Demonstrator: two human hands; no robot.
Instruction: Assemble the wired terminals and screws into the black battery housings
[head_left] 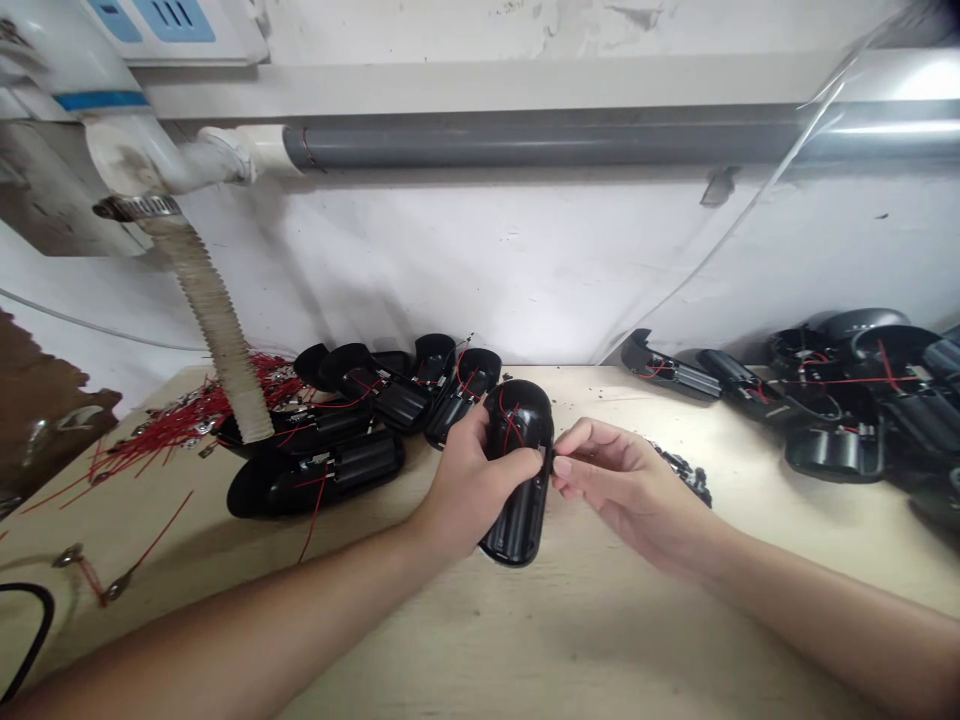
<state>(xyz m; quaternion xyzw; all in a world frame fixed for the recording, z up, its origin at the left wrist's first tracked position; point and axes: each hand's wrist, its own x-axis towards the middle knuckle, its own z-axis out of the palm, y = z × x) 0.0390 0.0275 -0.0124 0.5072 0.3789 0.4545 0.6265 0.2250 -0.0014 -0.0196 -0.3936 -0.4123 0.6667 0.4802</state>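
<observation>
My left hand (472, 490) grips a black battery housing (517, 425) threaded with red wire, my right hand's (630, 490) fingers (574, 458) pinch its edge, and more wired housings (862, 450) lie heaped across the table (600, 650), with loose red leads (180, 430) at left.

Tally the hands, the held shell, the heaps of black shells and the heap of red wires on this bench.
Hands: 2 (left hand, right hand)
Held black plastic shell: 1
Heaps of black shells: 2 (left heap, right heap)
Red wire heap: 1
Total: 6
</observation>
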